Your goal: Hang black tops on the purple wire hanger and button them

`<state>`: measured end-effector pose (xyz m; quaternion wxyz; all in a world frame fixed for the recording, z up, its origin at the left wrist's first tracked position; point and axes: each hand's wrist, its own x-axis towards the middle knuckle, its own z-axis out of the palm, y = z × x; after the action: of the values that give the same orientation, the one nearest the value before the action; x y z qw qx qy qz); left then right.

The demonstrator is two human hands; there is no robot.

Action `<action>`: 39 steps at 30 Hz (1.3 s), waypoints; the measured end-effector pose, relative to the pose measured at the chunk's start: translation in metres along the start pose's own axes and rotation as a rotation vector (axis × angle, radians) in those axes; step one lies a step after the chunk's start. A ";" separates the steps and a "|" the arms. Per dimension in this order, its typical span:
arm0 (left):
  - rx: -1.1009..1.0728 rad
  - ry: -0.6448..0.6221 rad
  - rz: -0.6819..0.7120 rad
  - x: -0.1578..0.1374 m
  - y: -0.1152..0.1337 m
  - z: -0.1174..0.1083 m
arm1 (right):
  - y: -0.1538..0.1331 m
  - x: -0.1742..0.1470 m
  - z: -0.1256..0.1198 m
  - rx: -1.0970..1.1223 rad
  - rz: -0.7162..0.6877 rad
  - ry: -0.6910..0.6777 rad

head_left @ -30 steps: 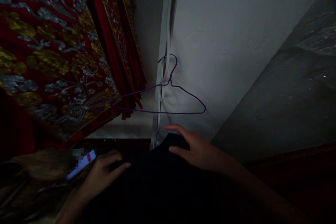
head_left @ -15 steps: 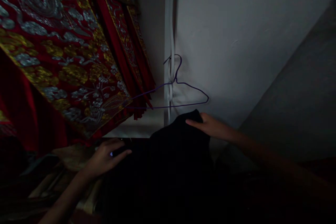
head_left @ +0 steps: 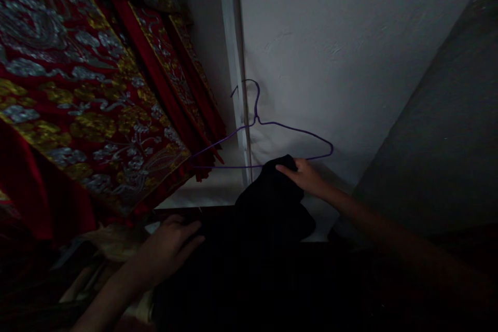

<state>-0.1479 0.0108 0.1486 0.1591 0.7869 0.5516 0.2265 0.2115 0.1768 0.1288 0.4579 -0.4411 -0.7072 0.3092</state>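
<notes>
The left hand (head_left: 169, 246), lower left of the frame, is bare, as is the left forearm (head_left: 119, 288) — slim, smooth in outline. Right of centre, the right hand (head_left: 309, 177) and slender right forearm (head_left: 361, 213) — bare too, dimly lit.

No text, label, brand, number or sign can be read anywhere in the dim head view.

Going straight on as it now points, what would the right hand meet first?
Holding the black cloth, the right hand would probably meet the purple hanger first; depth is unclear.
</notes>
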 end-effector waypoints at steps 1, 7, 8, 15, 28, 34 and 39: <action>0.027 0.023 -0.007 0.003 -0.007 -0.001 | 0.001 -0.008 -0.007 0.012 -0.018 0.017; 0.050 -0.012 -0.029 0.034 -0.020 -0.007 | -0.022 -0.039 -0.045 -0.059 -0.059 0.060; 0.064 0.017 -0.007 0.041 -0.018 -0.009 | -0.026 -0.041 -0.048 -0.067 -0.051 0.068; 0.074 0.227 0.148 0.073 -0.007 -0.035 | -0.033 -0.051 -0.041 0.030 0.012 0.066; 0.197 0.036 0.143 0.040 0.012 -0.051 | -0.023 -0.043 -0.030 -0.041 -0.008 0.045; 0.260 0.330 0.296 0.070 0.046 -0.050 | -0.034 -0.063 0.013 0.112 0.052 -0.057; 0.149 0.485 0.257 0.103 0.061 -0.045 | -0.041 -0.077 0.015 0.056 -0.096 0.025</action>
<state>-0.0933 0.0870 0.2358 -0.0660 0.7828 0.4843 0.3851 0.1983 0.0890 0.1283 0.4932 -0.3975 -0.7127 0.3013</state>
